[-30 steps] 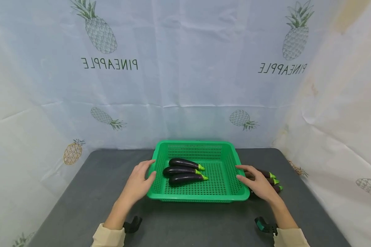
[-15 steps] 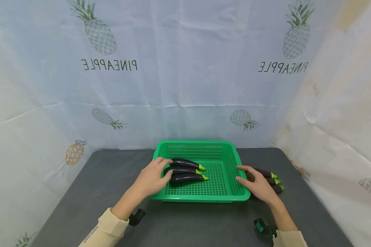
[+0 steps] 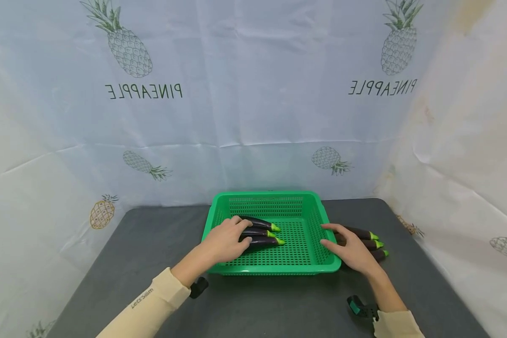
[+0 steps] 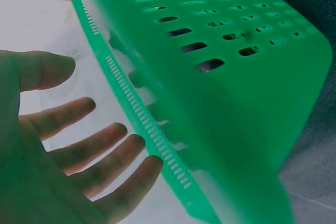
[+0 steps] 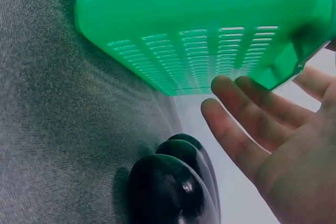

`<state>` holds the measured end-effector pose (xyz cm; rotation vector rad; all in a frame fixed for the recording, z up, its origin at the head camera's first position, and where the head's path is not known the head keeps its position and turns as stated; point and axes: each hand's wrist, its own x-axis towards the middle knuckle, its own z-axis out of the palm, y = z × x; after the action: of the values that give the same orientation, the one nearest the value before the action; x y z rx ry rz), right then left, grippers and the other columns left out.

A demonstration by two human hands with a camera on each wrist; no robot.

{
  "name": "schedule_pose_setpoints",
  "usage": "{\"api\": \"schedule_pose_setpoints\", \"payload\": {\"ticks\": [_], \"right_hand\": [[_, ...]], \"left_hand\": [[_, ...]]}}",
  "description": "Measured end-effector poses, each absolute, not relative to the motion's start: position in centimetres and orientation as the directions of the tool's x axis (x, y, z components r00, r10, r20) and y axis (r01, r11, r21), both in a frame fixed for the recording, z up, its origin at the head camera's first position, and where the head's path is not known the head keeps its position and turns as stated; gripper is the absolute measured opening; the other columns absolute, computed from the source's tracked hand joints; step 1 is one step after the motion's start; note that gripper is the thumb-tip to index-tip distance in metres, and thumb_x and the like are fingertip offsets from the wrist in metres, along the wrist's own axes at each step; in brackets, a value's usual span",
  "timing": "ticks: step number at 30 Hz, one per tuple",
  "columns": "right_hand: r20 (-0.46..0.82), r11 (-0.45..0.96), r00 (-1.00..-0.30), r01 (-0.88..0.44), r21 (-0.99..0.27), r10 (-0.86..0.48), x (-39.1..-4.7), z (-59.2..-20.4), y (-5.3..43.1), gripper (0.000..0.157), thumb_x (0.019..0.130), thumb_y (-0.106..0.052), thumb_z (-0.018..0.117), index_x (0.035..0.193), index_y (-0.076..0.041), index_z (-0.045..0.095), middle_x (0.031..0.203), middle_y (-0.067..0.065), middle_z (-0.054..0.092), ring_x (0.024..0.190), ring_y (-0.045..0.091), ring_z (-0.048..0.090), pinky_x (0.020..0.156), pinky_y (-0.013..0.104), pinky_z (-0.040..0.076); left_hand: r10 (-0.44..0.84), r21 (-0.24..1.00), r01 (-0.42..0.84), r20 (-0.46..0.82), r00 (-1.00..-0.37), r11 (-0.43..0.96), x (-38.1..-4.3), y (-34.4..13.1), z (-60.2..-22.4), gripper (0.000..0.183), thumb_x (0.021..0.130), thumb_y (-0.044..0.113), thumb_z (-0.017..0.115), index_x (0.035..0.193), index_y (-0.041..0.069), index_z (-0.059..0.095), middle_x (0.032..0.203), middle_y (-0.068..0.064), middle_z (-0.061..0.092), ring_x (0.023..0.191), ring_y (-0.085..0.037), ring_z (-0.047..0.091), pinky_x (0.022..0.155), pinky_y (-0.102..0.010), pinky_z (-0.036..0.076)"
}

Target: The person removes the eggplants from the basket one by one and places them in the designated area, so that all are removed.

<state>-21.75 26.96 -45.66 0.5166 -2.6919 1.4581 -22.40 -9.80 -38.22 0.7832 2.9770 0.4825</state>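
Observation:
Three dark purple eggplants [image 3: 262, 241] with green stem ends lie side by side in a green plastic basket [image 3: 274, 270]. Over their left ends reaches my left hand [image 3: 226, 240], covering them from the head camera. Its fingers [image 4: 79, 109] appear spread and fairly straight in the left wrist view, above the basket's rim, holding nothing visible. At the basket's right rim is my right hand [image 3: 351, 249], fingers extended and loosely bent; whether they touch the rim cannot be told. Just beyond that hand, three more eggplants [image 5: 165, 190] lie on the table outside the basket, partly hidden in the head view.
The basket stands on a dark grey table [image 3: 253, 310], near its back edge. A pale curtain [image 3: 253, 117] with pineapple prints hangs behind and at both sides. Each wrist carries a black camera mount [image 3: 361, 307].
My left hand has moved right from the basket's left rim to over the eggplants inside. The right hand has stayed by the right rim. The head view has shifted slightly.

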Motion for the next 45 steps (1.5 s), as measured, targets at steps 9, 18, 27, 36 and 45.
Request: {"api": "schedule_pose_setpoints", "payload": {"ticks": [9, 18, 27, 36, 45], "right_hand": [[0.206, 0.548, -0.942, -0.322, -0.772, -0.263, -21.9, -45.9, 27.1, 0.052, 0.103, -0.032, 0.064, 0.148, -0.010, 0.050, 0.150, 0.018, 0.048, 0.138, 0.044, 0.043, 0.101, 0.064, 0.043], [0.213, 0.527, -0.940, -0.326, -0.785, -0.265, -21.8, -45.9, 26.9, 0.051, 0.102, -0.030, 0.065, 0.147, -0.010, 0.052, 0.150, 0.019, 0.048, 0.138, 0.045, 0.043, 0.100, 0.064, 0.044], [0.203, 0.517, -0.944, -0.313, -0.797, -0.258, -21.8, -46.0, 26.8, 0.051, 0.102, -0.031, 0.066, 0.147, -0.011, 0.052, 0.151, 0.019, 0.047, 0.140, 0.045, 0.041, 0.102, 0.065, 0.042], [0.210, 0.517, -0.944, -0.315, -0.795, -0.253, -21.8, -46.0, 26.8, 0.051, 0.102, -0.031, 0.066, 0.146, -0.011, 0.053, 0.150, 0.018, 0.049, 0.138, 0.044, 0.043, 0.100, 0.064, 0.044], [0.219, 0.522, -0.943, -0.323, -0.789, -0.252, -21.8, -46.1, 26.8, 0.050, 0.102, -0.030, 0.066, 0.146, -0.010, 0.053, 0.149, 0.018, 0.049, 0.138, 0.044, 0.044, 0.099, 0.063, 0.045]], "left_hand": [[0.499, 0.429, 0.442, -0.025, -0.866, 0.788, -23.9, -8.1, -38.8, 0.040, 0.103, 0.029, 0.060, 0.140, 0.013, 0.059, 0.131, -0.014, 0.057, 0.114, -0.031, 0.057, 0.084, -0.048, 0.051], [0.503, 0.557, 0.381, -0.078, -0.861, 0.738, -25.3, -8.1, -40.6, 0.043, 0.101, 0.027, 0.065, 0.139, 0.007, 0.060, 0.133, -0.018, 0.056, 0.109, -0.029, 0.058, 0.086, -0.049, 0.050], [0.484, 0.584, 0.327, -0.132, -0.865, 0.743, -25.7, -8.7, -41.9, 0.044, 0.098, 0.023, 0.069, 0.137, 0.006, 0.060, 0.141, -0.019, 0.053, 0.129, -0.038, 0.052, 0.097, -0.057, 0.047], [0.472, 0.622, 0.277, -0.169, -0.865, 0.732, -26.0, -9.6, -44.0, 0.045, 0.094, 0.015, 0.075, 0.136, 0.008, 0.060, 0.134, -0.021, 0.054, 0.123, -0.040, 0.053, 0.091, -0.055, 0.050], [0.501, 0.637, 0.275, -0.203, -0.842, 0.720, -26.2, -9.5, -44.5, 0.047, 0.093, 0.016, 0.076, 0.138, 0.013, 0.060, 0.126, -0.018, 0.060, 0.112, -0.035, 0.059, 0.081, -0.050, 0.052]]}}
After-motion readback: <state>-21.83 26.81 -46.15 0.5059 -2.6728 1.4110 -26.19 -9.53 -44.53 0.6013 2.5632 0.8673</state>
